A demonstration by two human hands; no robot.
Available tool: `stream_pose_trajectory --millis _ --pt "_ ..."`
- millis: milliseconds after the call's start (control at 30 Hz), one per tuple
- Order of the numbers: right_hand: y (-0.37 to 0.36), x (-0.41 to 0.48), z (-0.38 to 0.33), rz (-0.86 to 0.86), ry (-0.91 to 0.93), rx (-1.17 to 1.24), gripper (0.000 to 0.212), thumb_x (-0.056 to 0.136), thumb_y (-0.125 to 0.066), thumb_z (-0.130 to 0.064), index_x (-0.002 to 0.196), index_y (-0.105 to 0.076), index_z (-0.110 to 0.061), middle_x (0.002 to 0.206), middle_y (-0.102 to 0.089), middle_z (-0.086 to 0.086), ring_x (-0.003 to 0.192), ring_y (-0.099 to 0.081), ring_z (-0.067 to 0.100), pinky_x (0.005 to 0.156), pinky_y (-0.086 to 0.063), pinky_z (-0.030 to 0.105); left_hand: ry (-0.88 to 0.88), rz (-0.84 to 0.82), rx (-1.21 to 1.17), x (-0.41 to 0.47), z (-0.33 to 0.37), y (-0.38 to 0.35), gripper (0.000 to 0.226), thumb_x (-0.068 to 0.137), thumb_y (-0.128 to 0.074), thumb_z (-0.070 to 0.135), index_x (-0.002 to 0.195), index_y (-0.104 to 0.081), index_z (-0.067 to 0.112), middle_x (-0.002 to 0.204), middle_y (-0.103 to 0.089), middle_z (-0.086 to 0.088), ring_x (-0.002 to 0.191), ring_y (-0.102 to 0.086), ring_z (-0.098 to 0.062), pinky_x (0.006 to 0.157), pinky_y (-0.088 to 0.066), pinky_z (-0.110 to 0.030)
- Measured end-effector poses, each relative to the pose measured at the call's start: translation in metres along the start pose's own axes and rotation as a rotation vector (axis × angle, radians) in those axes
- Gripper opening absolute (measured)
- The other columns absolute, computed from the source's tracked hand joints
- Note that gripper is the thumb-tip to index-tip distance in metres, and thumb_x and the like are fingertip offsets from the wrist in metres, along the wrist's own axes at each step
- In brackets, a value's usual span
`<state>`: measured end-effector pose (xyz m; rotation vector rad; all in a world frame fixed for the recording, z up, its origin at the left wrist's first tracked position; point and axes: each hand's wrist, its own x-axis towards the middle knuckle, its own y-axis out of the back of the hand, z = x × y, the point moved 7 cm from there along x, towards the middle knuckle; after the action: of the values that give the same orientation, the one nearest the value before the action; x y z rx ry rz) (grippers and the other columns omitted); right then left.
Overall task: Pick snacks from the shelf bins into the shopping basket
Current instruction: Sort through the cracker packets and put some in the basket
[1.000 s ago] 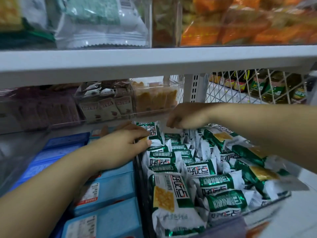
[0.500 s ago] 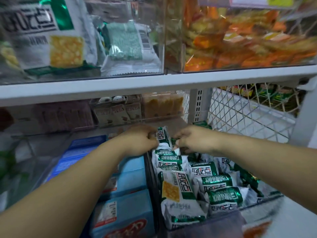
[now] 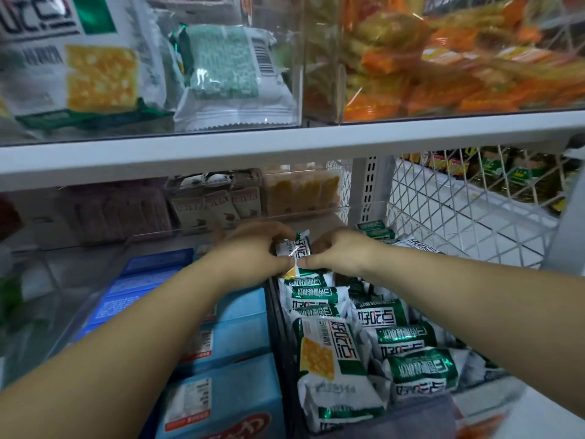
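A clear shelf bin holds several green-and-white cracker packets. Over its far end, my left hand and my right hand both pinch one small green-and-white packet, which stands lifted a little above the pile. My thumbs meet at its lower edge. No shopping basket shows in the head view.
Blue snack boxes fill the bin to the left. A white shelf board runs overhead, with bins of large cracker bags and orange packets above it. White wire mesh stands at the right. Brown packets sit behind.
Both hands have come together at the far end of the bin and closed on one packet, raising it off the pile. The camera has tilted upward.
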<state>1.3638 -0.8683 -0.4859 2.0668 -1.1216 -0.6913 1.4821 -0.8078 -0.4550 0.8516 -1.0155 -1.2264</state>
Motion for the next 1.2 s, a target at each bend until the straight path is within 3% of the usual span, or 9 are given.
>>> stream_pose_trajectory --millis 267,433,567,700,800,900,967,1033,1200 --pt "0.008 -0.005 -0.004 0.025 0.138 -0.157 0.038 0.094 -0.058 -0.025 0.125 -0.052 -0.005 0.117 -0.061 0.016 0.091 -0.065 0.030 0.081 -0.055 0.043 -0.025 0.041 -0.041 -0.012 0.000 -0.003 0.044 0.090 -0.060 0.030 0.132 -0.050 0.029 0.138 -0.036 0.000 0.120 -0.045 -0.015 0.088 -0.029 -0.017" --pt "-0.002 -0.012 -0.022 -0.070 0.273 -0.405 0.041 0.098 -0.052 -0.023 0.137 -0.049 -0.015 0.132 -0.057 0.008 0.103 -0.059 0.019 0.085 -0.044 0.025 0.035 0.090 -0.073 -0.012 -0.003 0.001 0.042 0.093 -0.054 0.022 0.134 -0.048 0.027 0.137 -0.043 0.000 0.112 -0.047 -0.014 0.081 -0.029 -0.018" --pt "-0.005 -0.013 -0.026 -0.158 0.259 -0.320 0.039 0.100 -0.046 -0.025 0.138 -0.049 -0.020 0.137 -0.054 0.001 0.118 -0.055 0.019 0.094 -0.041 0.024 0.000 0.027 -0.031 -0.013 0.000 -0.002 0.033 0.095 -0.049 0.019 0.127 -0.059 0.023 0.131 -0.056 0.001 0.111 -0.052 -0.014 0.079 -0.034 -0.018" --pt "0.006 -0.008 -0.009 0.014 0.180 -0.117 0.032 0.095 -0.050 -0.010 0.125 -0.058 -0.004 0.128 -0.059 0.013 0.117 -0.054 0.029 0.092 -0.045 0.028 -0.024 -0.117 0.069 -0.010 -0.003 -0.011 0.032 0.097 -0.044 0.025 0.101 -0.071 0.008 0.115 -0.063 -0.014 0.094 -0.055 -0.020 0.082 -0.041 -0.031" --pt "0.006 -0.001 0.005 0.040 0.044 -0.002 0.036 0.093 -0.052 -0.011 0.125 -0.053 0.005 0.128 -0.056 0.025 0.117 -0.053 0.038 0.099 -0.046 0.048 0.013 -0.163 0.136 -0.009 -0.004 -0.013 0.037 0.097 -0.041 0.031 0.091 -0.068 0.006 0.103 -0.057 -0.021 0.082 -0.041 -0.015 0.061 -0.031 -0.032" --pt "-0.004 0.004 0.008 -0.028 -0.030 0.051 0.035 0.096 -0.054 -0.020 0.126 -0.056 -0.004 0.123 -0.060 0.016 0.110 -0.057 0.030 0.093 -0.050 0.041 0.039 -0.170 0.148 -0.009 -0.003 -0.014 0.038 0.098 -0.040 0.032 0.099 -0.067 0.006 0.097 -0.050 -0.007 0.084 -0.038 -0.014 0.052 -0.011 -0.028" --pt "-0.005 0.009 0.005 -0.016 -0.015 0.079 0.031 0.093 -0.058 -0.020 0.121 -0.059 -0.007 0.118 -0.062 0.011 0.106 -0.058 0.026 0.088 -0.050 0.035 0.025 -0.137 0.106 -0.011 -0.003 -0.013 0.037 0.097 -0.042 0.030 0.101 -0.066 0.002 0.103 -0.060 -0.011 0.085 -0.049 -0.019 0.054 -0.028 -0.032" --pt "-0.006 0.013 0.002 0.008 0.050 0.117 0.024 0.091 -0.061 -0.015 0.114 -0.062 -0.011 0.114 -0.064 0.010 0.106 -0.059 0.025 0.091 -0.050 0.034 -0.017 -0.086 0.065 -0.011 -0.004 -0.011 0.033 0.094 -0.046 0.027 0.096 -0.067 0.001 0.104 -0.062 -0.015 0.092 -0.057 -0.025 0.077 -0.046 -0.041" --pt "-0.008 0.007 0.009 -0.017 0.046 0.014 0.033 0.094 -0.057 -0.025 0.125 -0.058 -0.011 0.123 -0.060 0.006 0.112 -0.055 0.023 0.097 -0.043 0.028 0.011 -0.133 0.084 -0.009 -0.003 -0.013 0.041 0.079 -0.037 0.042 0.080 -0.061 0.010 0.097 -0.059 -0.023 0.080 -0.054 -0.024 0.075 -0.043 -0.035"
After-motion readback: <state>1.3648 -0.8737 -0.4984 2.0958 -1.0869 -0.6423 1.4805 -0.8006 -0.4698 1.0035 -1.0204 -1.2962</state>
